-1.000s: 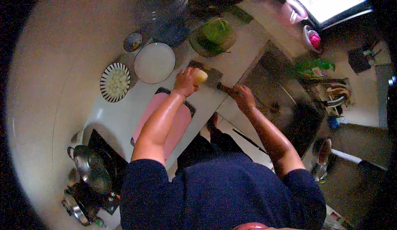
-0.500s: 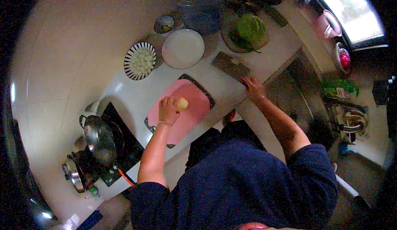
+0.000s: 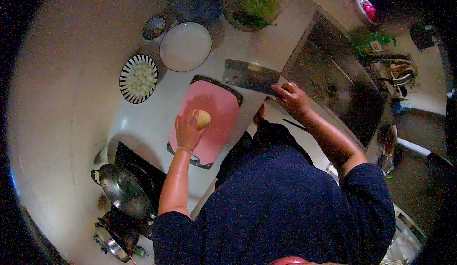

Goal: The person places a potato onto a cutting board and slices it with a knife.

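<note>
My left hand (image 3: pixel 188 130) rests over the pink cutting board (image 3: pixel 219 136), its fingers curled round a pale yellow peeled potato (image 3: pixel 203 119). My right hand (image 3: pixel 294 99) is closed on the handle end of a wide-bladed cleaver (image 3: pixel 245 77). The cleaver's blade points left, just beyond the board's far right corner. A small pale piece (image 3: pixel 254 67) shows along the blade's far edge; whether it sticks to the blade, I cannot tell. Part of the potato is hidden by my left fingers.
Beyond the board stand a white plate (image 3: pixel 185 50), a striped bowl (image 3: pixel 128 86) of white round pieces and a small dark bowl (image 3: pixel 154 28). A green vegetable (image 3: pixel 259 5) sits at the back. A wok (image 3: pixel 124 193) is at left, a sink (image 3: pixel 338 60) at right.
The view has turned, so most of the counter appears farther left. My right hand has brought the cleaver nearer to the board and me. My left hand stays on the potato.
</note>
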Demonstrator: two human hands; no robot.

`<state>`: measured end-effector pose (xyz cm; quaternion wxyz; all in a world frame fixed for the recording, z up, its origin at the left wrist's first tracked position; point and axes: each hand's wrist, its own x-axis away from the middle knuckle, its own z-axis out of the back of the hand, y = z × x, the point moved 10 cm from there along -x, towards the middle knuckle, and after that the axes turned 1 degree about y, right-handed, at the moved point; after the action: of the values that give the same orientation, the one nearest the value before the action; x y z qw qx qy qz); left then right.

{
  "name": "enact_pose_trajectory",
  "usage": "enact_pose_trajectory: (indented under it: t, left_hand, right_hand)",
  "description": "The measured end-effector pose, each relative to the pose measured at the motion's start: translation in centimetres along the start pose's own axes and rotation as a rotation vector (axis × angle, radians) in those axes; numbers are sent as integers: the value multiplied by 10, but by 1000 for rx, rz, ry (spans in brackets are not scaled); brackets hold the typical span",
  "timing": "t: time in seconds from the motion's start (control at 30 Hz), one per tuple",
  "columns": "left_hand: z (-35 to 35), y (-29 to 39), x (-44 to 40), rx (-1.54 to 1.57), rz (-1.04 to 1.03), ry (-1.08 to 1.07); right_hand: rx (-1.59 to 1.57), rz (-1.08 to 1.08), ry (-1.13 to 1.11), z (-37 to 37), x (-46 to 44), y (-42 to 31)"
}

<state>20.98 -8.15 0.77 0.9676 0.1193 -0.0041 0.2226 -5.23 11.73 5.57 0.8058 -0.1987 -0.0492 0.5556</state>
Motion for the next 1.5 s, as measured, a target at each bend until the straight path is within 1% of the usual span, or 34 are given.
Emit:
enact_pose_trajectory:
  t: [0.13,0.27,0.37,0.43,0.47,0.53,0.57,0.63,0.73,0.83,0.87,0.93,0.97,1.03,1.13,1.23,1.33,1.37,1.43,1.5]
  left_hand:
    - [14,0,7,-32,12,93]
    - [4,-13,7,80,26,137]
    - [-1,-14,10,140,80,113]
    - [1,-14,10,127,113,114]
    - [6,-12,12,96,96,132]
    - [12,-6,16,42,62,168]
    - [16,-6,19,66,75,222]
    - [28,-10,22,110,91,331]
    - [47,-16,23,118,145,421]
    - [65,-13,3,129,138,493]
    - [57,-13,-11,168,122,437]
    - [44,-14,-42,247,84,326]
    - [29,-12,-59,231,79,181]
    - [-1,-6,-83,200,66,-110]
    - [-32,2,-103,189,-238,-143]
    - [-62,-16,-119,71,-88,-214]
    - [-66,-35,-121,177,42,-211]
    - [-73,-43,-121,176,79,-295]
    - [-46,-43,-117,174,157,-463]
    - [-9,-47,-108,343,200,-308]
  right_hand:
    - [8,20,-11,-9,9,-12]
    - [-5,74,21,-9,9,-28]
    - [-77,1,-84,-24,11,-30]
    - [-124,-62,-242,-37,10,-35]
    - [-143,-96,-322,-42,11,-37]
    - [-257,-147,-393,-50,9,-49]
    - [-310,-174,-434,-53,10,-55]
    - [-345,-148,-451,-59,6,-68]
    - [-431,-112,-486,-78,-6,-84]
    - [-473,-78,-512,-94,-17,-100]
    - [-475,-72,-520,-97,-20,-106]
    - [-446,43,-467,-108,-24,-116]
    - [-429,100,-439,-114,-27,-118]
    - [-427,56,-538,-128,-31,-119]
    - [-392,16,-617,-125,-34,-129]
    - [-382,19,-623,-129,-35,-127]
    - [-395,54,-603,-123,-33,-130]
    - [-400,71,-596,-117,-32,-132]
    - [-507,-74,-685,-91,-30,-132]
    - [-623,-186,-697,-81,-17,-123]
